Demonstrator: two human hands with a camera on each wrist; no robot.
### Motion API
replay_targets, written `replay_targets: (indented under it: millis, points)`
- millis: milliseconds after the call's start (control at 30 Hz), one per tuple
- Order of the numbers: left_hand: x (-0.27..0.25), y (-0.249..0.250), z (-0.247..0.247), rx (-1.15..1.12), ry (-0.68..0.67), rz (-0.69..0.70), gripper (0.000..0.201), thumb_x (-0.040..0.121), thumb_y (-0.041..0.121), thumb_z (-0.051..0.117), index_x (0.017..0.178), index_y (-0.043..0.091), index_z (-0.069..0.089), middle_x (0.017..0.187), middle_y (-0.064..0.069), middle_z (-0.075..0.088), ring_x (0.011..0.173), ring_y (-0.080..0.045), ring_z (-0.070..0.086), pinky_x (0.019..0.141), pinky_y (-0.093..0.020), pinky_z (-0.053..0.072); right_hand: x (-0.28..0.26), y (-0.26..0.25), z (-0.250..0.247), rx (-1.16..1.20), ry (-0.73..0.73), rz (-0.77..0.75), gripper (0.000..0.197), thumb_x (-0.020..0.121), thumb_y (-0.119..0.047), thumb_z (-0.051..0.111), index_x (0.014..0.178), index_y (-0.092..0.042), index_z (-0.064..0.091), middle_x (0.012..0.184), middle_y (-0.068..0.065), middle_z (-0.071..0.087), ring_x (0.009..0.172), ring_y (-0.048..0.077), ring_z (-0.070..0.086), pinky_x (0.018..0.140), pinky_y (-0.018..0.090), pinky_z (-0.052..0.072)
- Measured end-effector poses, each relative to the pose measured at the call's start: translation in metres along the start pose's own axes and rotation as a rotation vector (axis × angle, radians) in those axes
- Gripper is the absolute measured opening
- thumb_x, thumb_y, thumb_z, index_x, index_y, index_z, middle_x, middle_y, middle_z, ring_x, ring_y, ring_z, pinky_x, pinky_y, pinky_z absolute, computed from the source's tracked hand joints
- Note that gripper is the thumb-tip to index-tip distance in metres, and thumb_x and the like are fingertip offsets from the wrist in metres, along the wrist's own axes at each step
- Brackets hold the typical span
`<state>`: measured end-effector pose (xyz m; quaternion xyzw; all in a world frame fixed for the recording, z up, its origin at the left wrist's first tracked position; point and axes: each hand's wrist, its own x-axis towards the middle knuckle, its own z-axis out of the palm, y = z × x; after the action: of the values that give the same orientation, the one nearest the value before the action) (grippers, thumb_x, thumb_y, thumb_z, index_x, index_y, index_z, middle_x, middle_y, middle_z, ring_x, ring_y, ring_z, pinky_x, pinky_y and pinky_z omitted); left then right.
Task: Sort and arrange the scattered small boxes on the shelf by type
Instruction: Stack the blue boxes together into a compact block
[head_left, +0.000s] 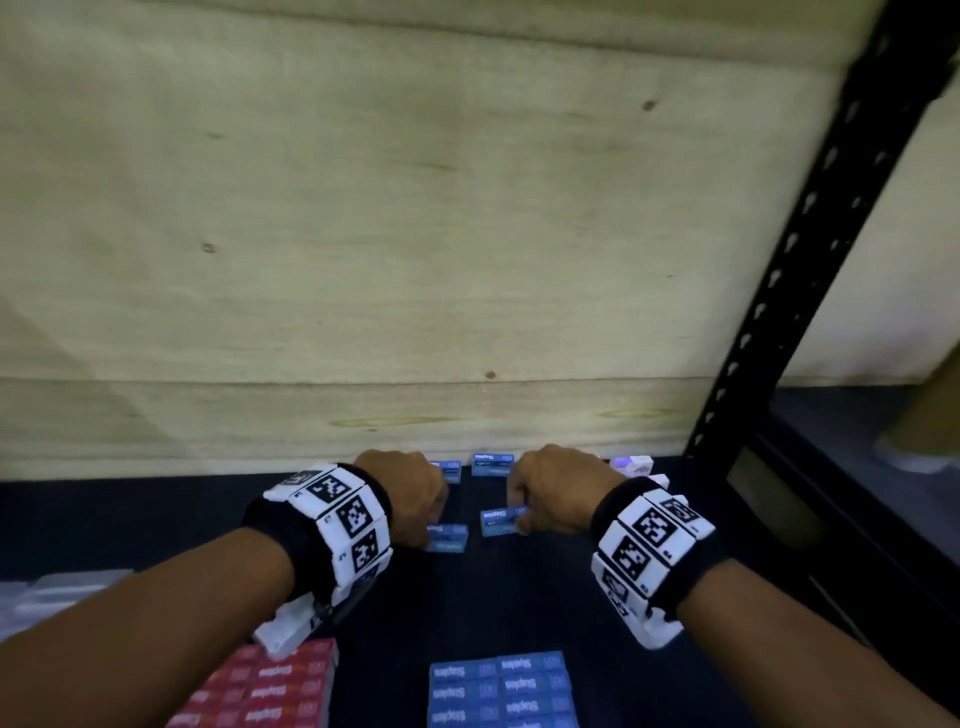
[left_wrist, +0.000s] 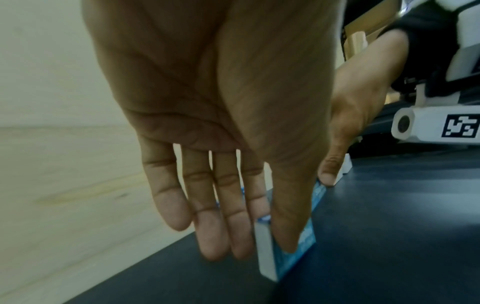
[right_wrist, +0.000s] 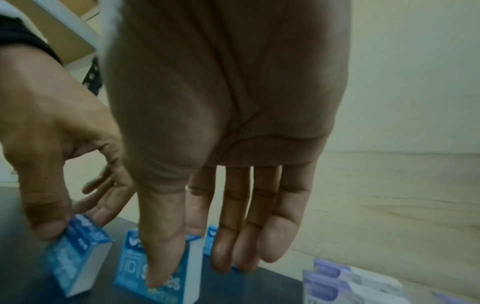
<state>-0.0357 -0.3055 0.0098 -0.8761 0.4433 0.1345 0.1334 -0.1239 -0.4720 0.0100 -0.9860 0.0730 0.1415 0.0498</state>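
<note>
At the near left of the dark, matte shelf sits a tidy block of red staple boxes, flat-faced card cartons with white lettering. Further in, the left hand pinches a small blue staple box: in the left wrist view the thumb lies on its printed blue face and the fingers reach down behind it, the plain white end panel turned toward the camera. Just to the right, the right hand grips a second blue box the same way, thumb pressed on the glossy front over the lettering, fingers straight down its far side. Both boxes stand on the shelf, near each other but apart. Behind the hands two more blue boxes stand close to the pale plywood back panel, smooth with faint grain and small knots. In front, a neat blue stack fills the near middle. At the far right, pale lilac-and-white cartons lie side by side, beside the black perforated steel upright
</note>
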Motion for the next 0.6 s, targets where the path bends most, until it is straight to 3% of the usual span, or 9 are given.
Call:
replay_targets:
  millis: [133, 200, 300, 500, 600]
  points:
    - [-0.027, 0.006, 0.01, -0.119, -0.054, 0.083, 0.022, 0.078, 0.032, 0.075, 0.097, 0.026, 0.068, 0.09, 0.011, 0.06, 0.092, -0.015, 0.061, 0.077, -0.029, 0.051, -0.033, 0.002, 0.012, 0.094, -0.038, -0.056, 0.015, 0.084, -0.026, 0.076, 0.097, -0.021, 0.073, 0.088, -0.009, 0.063, 0.083, 0.012, 0.057, 0.071, 0.024, 0.041]
    - [-0.04, 0.009, 0.016, -0.166, -0.088, 0.107, 0.025, 0.077, 0.032, 0.077, 0.098, 0.024, 0.068, 0.09, 0.01, 0.062, 0.089, -0.013, 0.061, 0.083, -0.029, 0.052, -0.048, 0.004, 0.019, 0.139, -0.059, -0.051, 0.016, 0.083, -0.026, 0.076, 0.098, -0.022, 0.074, 0.086, -0.012, 0.061, 0.082, 0.009, 0.056, 0.071, 0.021, 0.039]
    - [-0.056, 0.015, 0.023, -0.214, -0.121, 0.124, 0.026, 0.077, 0.031, 0.077, 0.1, 0.023, 0.069, 0.093, 0.008, 0.064, 0.089, -0.012, 0.061, 0.078, -0.024, 0.048, -0.067, 0.01, 0.031, 0.184, -0.079, -0.045, 0.016, 0.083, -0.027, 0.077, 0.097, -0.023, 0.075, 0.087, -0.014, 0.063, 0.084, 0.006, 0.058, 0.072, 0.021, 0.041]
    - [-0.071, 0.02, 0.02, -0.237, -0.246, 0.148, 0.034, 0.076, 0.025, 0.079, 0.109, 0.024, 0.069, 0.09, 0.013, 0.058, 0.081, -0.005, 0.053, 0.076, -0.022, 0.046, -0.09, 0.013, 0.036, 0.223, -0.188, -0.053, 0.019, 0.085, -0.033, 0.074, 0.103, -0.029, 0.075, 0.099, -0.016, 0.069, 0.095, 0.004, 0.059, 0.086, 0.023, 0.045]
    - [-0.075, 0.019, 0.014, -0.214, -0.28, 0.179, 0.037, 0.083, 0.017, 0.072, 0.118, 0.027, 0.065, 0.096, 0.013, 0.053, 0.088, -0.005, 0.051, 0.078, -0.021, 0.041, -0.097, 0.017, 0.031, 0.246, -0.276, -0.06, 0.024, 0.088, -0.029, 0.067, 0.111, -0.036, 0.071, 0.108, -0.017, 0.068, 0.101, 0.005, 0.059, 0.094, 0.024, 0.044]
